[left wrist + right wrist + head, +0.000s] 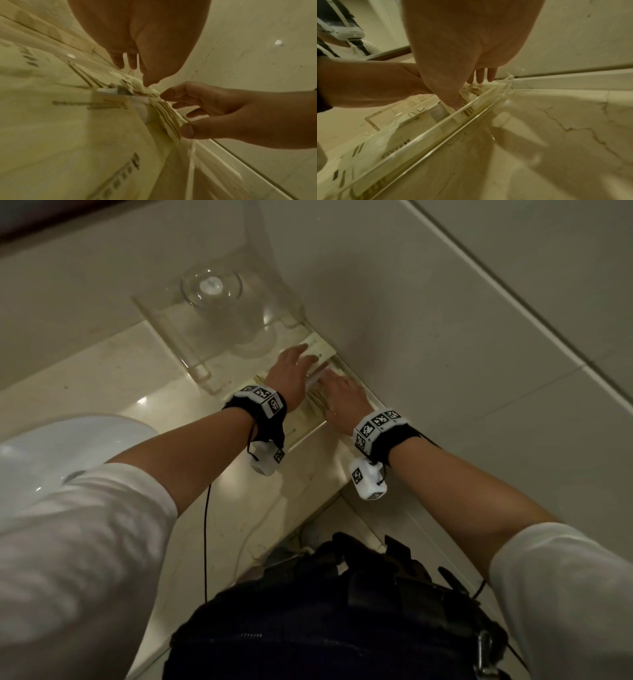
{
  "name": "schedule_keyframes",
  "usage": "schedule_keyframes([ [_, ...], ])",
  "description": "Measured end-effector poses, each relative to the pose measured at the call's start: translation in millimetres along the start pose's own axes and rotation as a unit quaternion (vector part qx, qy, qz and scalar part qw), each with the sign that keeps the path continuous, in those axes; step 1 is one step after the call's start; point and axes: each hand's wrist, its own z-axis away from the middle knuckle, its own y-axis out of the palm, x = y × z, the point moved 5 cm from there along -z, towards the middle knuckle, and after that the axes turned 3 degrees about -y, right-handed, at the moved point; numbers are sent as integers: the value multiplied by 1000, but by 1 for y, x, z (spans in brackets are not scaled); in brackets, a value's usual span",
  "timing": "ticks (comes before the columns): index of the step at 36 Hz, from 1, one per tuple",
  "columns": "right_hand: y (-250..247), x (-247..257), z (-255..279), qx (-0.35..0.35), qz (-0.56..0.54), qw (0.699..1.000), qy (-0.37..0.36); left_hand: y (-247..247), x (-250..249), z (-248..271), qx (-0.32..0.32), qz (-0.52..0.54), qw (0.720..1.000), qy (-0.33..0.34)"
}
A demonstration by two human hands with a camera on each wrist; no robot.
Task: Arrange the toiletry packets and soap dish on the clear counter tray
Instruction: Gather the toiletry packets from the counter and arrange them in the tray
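Note:
A clear counter tray [308, 437] lies along the wall and holds several cream toiletry packets [320, 346]. My left hand [301, 357] lies over them with straight fingers, its thumb tip touching a packet [137, 82]. My right hand [329, 379] is just right of it, inside the tray. Its thumb [187, 130] and curled fingers pinch the edge of a brown-striped packet [167, 116], and the thumb presses down near the tray's clear rim [426, 136]. A glass soap dish [211, 288] sits on a clear raised stand [191, 337] beyond the hands.
A white sink [51, 446] is set in the marble counter [102, 378] at left. A tiled wall [445, 337] runs close along the tray's right side. The counter's front edge [308, 515] drops off below my wrists. A mirror [351, 33] stands behind the counter.

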Motion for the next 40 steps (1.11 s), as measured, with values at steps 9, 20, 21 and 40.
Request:
schedule_keyframes([
  [9,12,-20,2,17,-32,999,38,31,8,-15,98,-85,991,10],
  [20,16,-19,13,-8,-10,999,44,25,12,-7,46,-64,997,21],
  [21,16,-18,12,-8,-7,999,44,24,13,-6,43,-70,996,21],
  [40,14,-16,17,-12,-11,999,47,0,25,-4,38,-48,997,-44],
])
